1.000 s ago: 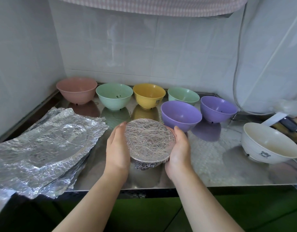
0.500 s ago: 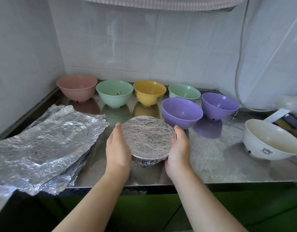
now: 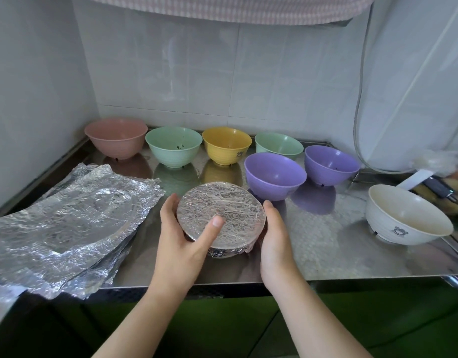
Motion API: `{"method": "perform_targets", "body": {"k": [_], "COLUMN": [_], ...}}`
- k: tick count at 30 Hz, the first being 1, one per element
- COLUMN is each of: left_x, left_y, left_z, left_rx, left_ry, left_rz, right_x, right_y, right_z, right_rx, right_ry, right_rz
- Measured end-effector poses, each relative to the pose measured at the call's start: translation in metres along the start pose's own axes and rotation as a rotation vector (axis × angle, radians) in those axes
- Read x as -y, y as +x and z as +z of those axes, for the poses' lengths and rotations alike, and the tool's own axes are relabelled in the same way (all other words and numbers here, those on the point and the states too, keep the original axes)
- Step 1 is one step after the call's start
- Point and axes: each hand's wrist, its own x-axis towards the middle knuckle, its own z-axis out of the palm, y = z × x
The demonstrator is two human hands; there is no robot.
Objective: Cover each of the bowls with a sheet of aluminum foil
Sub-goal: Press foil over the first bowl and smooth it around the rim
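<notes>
two hands cup a foil-covered bowl on a steel counter

a person's left hand [image 3: 180, 244] holds the foil-covered bowl [image 3: 221, 218] at its left side, fingers curled round the rim and the thumb laid flat across the foil top. the right hand [image 3: 274, 241] presses against the bowl's right side with fingers held fairly straight along the wall, the palm cupping it. the foil is drawn tight over the mouth and crimped below the rim. the bowl is at the front middle of the steel counter [image 3: 326, 254]; whether it rests on the counter or is held just above it cannot be told.

left of the covered bowl lies a stack of crumpled foil sheets [image 3: 67, 228], overhanging the counter's front edge. behind the covered bowl, along the tiled wall, stand a pink bowl [image 3: 116, 136], a large green bowl [image 3: 173, 146], a yellow bowl [image 3: 226, 144] and a smaller green bowl [image 3: 278, 146], all uncovered. just behind and to the right of the covered bowl sits a purple bowl [image 3: 274, 175], with a second purple bowl [image 3: 331, 164] beyond it. well to the right of the covered bowl stands a cream bowl [image 3: 406, 215], also uncovered.
</notes>
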Motion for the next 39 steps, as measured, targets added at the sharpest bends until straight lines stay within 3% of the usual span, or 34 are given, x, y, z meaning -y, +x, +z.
{"method": "perform_targets", "body": {"k": [5, 9, 12, 22, 28, 39], "left_x": [0.001, -0.002, -0.004, 0.001, 0.013, -0.011], "left_y": [0.009, 0.009, 0.01, 0.017, 0.026, 0.014], "left_z": [-0.006, 0.005, 0.013, 0.02, 0.024, 0.026], "left_rx": [-0.035, -0.07, -0.111, -0.2, -0.166, -0.233], "left_ry": [-0.084, -0.049, 0.045, -0.083, -0.012, -0.146], "left_rz": [-0.047, -0.043, -0.037, -0.121, -0.114, -0.18], "right_x": [0.02, 0.044, 0.044, 0.034, 0.037, 0.014], "right_y": [0.042, 0.071, 0.085, 0.08, 0.071, 0.052], "right_z": [-0.012, 0.007, 0.015, 0.012, 0.013, 0.007], "right_rx": [-0.022, 0.304, 0.435, 0.31, 0.226, -0.069], "right_ry": [-0.424, -0.796, -0.972, -0.728, -0.587, -0.28], "right_rz": [-0.252, -0.2, -0.072, 0.035, 0.116, 0.138]}}
